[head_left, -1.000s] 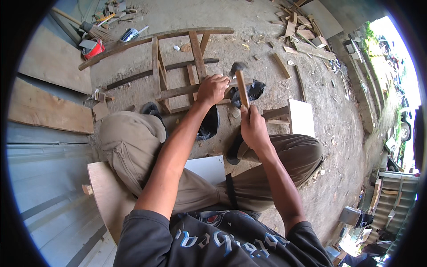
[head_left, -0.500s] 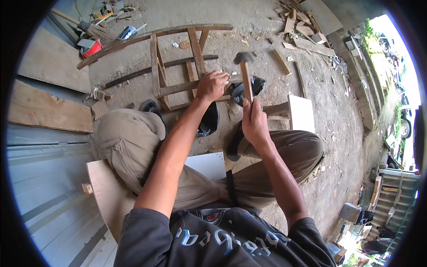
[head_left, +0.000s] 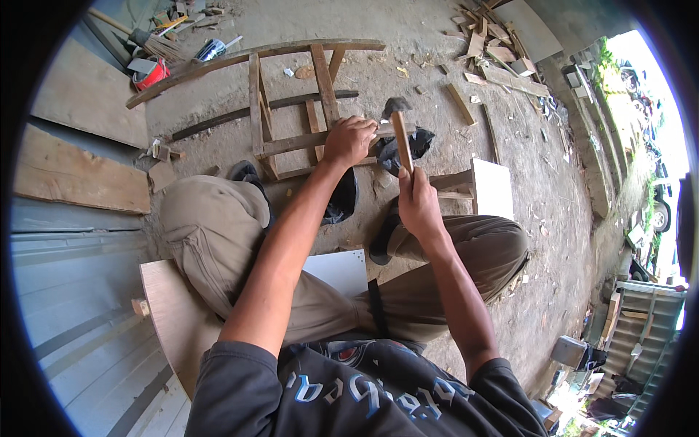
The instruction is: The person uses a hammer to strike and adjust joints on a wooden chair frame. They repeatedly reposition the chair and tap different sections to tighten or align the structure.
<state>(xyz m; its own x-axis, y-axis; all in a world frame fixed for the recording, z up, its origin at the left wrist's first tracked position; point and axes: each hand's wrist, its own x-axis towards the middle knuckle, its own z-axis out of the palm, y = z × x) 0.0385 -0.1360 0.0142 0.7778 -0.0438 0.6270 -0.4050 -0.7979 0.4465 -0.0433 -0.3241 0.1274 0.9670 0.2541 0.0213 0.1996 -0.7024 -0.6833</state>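
Observation:
My right hand [head_left: 420, 205] is closed round the wooden handle of a hammer [head_left: 402, 140]. The hammer's dark head is up, just right of my left hand [head_left: 351, 141]. That left hand is closed over a rail of a rough wooden frame [head_left: 291, 144], near where a crosspiece meets it. Whether a nail sits between its fingertips I cannot make out. Black plastic [head_left: 408, 151] shows below the rail's right end, and a second black plastic piece [head_left: 342, 198] hangs under my left wrist.
A white-topped stool [head_left: 493, 189] stands by my right knee. Loose boards [head_left: 461, 103] and a scrap wood pile [head_left: 502, 51] lie farther right. A red bucket [head_left: 151, 75] and a broom [head_left: 156, 45] are at the far left. Planks [head_left: 80, 171] lean along the left wall.
The hammer head has shifted slightly down and is less blurred. My left hand stays on the frame, almost unmoved.

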